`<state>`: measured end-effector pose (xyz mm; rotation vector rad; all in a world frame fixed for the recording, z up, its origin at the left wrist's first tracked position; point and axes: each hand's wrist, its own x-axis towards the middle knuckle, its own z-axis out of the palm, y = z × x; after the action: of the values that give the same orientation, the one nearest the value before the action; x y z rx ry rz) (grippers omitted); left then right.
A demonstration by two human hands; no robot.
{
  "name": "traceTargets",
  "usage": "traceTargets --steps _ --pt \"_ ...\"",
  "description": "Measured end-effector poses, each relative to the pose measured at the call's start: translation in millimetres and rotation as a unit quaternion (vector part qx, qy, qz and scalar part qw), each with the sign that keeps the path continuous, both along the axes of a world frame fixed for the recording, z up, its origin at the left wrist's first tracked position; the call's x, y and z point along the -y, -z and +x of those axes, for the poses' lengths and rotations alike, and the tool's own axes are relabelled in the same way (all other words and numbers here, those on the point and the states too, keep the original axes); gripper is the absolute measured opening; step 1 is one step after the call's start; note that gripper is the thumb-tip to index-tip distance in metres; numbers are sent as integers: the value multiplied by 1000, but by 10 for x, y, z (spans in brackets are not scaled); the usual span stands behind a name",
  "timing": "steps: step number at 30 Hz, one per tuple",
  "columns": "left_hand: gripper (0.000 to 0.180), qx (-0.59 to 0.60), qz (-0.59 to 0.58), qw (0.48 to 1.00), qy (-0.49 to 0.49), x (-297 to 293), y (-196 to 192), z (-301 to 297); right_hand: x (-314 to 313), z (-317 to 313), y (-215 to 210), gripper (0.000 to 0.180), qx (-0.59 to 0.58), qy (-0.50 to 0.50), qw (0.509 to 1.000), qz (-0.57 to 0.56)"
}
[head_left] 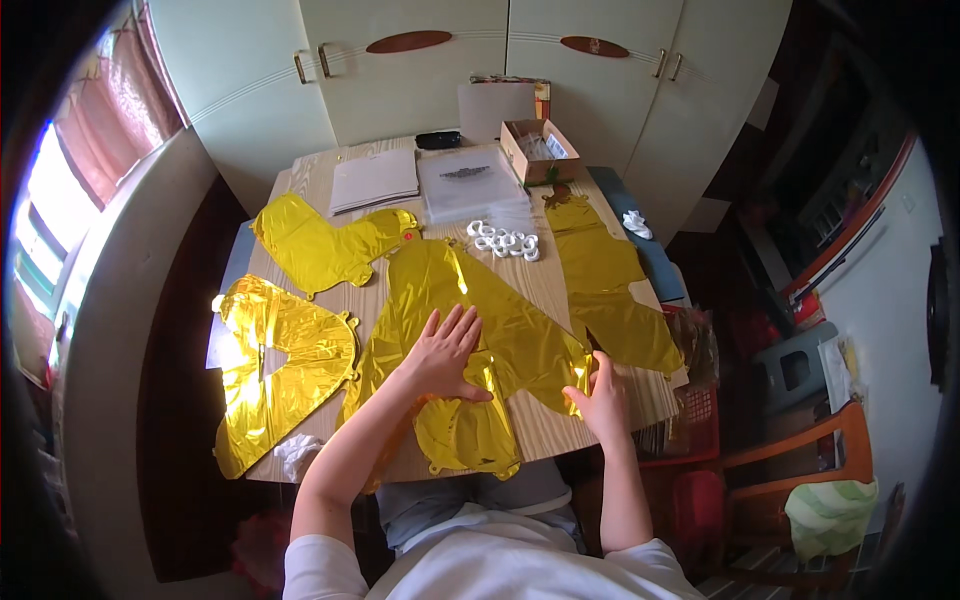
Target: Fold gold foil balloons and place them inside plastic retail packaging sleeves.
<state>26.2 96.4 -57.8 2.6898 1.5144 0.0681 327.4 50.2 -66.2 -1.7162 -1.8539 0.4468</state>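
- Near the front edge of your counter (645, 403), at left, a crumpled tissue (298, 456).
- Your left grip (445, 355) is open, palm down and fingers spread, flat on the middle foil (520, 345).
- Your right grip (597, 398) pinches that foil's right edge between thumb and fingers.
- The middle foil, shiny gold and creased, lies spread across the counter's centre, right in front of you.
- To your left, the left foil (318, 330) catches the light, just beside the middle one.
- Beyond it you have the back foil (315, 243); on your right, the right foil (605, 262).
- Past the middle foil, white rings (503, 241) sit clustered.
- Farther off, a paper stack (375, 180), clear bags (475, 192) and an open box (565, 171).
- Behind everything, pale cupboards (420, 85).
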Motion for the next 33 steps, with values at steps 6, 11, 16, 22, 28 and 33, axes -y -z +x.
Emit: traceTargets --steps 6,11,16,22,28,33 --pt "131 4 1 1000 2 -8 3 -8 138 -126 26 64 -69 -10 996 49" --pt "132 16 -1 1000 -1 -4 8 -8 303 -586 -117 55 -132 -66 974 171" --pt "117 35 -1 999 7 9 -58 -8 411 -934 -277 57 -91 -164 943 276" --pt "44 309 -62 947 -53 -190 119 -290 492 -1084 -286 39 4 -391 880 271" --pt "43 587 -224 722 -289 -209 -65 -213 484 -1171 -231 27 14 -398 877 270" --pt "36 434 -82 879 -179 -253 -22 -248 460 -1180 -263 32 -58 -427 872 231"
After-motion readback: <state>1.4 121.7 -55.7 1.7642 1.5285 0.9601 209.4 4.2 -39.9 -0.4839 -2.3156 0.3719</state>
